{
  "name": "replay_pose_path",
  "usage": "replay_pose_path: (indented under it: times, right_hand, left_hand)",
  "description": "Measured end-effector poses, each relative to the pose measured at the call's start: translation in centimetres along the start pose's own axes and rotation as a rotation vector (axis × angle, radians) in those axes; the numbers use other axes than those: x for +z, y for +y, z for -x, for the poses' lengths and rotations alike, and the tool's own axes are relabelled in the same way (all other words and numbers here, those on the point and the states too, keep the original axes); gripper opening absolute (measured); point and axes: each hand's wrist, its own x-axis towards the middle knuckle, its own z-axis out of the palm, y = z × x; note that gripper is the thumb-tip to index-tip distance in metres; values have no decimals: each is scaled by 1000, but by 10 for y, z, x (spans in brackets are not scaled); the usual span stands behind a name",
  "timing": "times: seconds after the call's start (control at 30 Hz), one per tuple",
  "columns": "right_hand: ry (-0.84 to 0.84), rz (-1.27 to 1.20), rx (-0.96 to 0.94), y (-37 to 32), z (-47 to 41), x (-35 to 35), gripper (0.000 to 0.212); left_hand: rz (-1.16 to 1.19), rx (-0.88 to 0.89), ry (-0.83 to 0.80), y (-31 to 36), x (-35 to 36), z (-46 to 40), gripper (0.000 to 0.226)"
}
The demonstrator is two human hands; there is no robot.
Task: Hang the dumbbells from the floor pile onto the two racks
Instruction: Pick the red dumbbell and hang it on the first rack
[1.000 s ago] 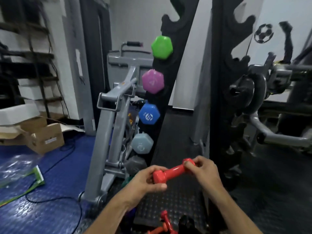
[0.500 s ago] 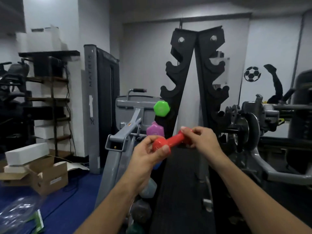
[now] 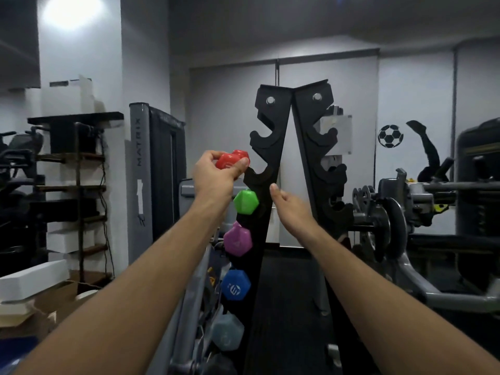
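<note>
My left hand (image 3: pixel 213 174) grips a red dumbbell (image 3: pixel 232 161) by its end, held up beside a hook of the left black rack (image 3: pixel 266 169), just above the green dumbbell (image 3: pixel 245 201). Below hang a purple dumbbell (image 3: pixel 238 242), a blue one (image 3: pixel 235 285), and a pale blue one (image 3: pixel 226 335). My right hand (image 3: pixel 290 209) hovers with relaxed fingers between the two racks, holding nothing. The right black rack (image 3: pixel 322 147) shows bare hooks. The floor pile is out of view.
A grey exercise machine frame (image 3: pixel 189 307) stands close on the left of the racks. A barbell machine with weight plates (image 3: pixel 384 226) is at the right. Shelves (image 3: pixel 78 185) and cardboard boxes (image 3: pixel 54 299) sit far left. Dark rubber matting (image 3: pixel 289 293) runs between the racks.
Both hands rose with the red dumbbell. My right hand has let go of it, and my left hand alone carried it up-left to the rack hook above the green dumbbell.
</note>
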Motion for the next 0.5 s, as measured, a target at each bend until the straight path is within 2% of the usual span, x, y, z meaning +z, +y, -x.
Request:
replay_pose_path:
  times: [0.17, 0.5]
  right_hand:
    - [-89, -63, 15, -1, 1, 11, 85]
    - [-92, -63, -19, 10, -6, 16, 92]
  left_hand:
    - [-112, 11, 32, -10, 27, -39, 53]
    - [-281, 43, -82, -34, 56, -89, 50]
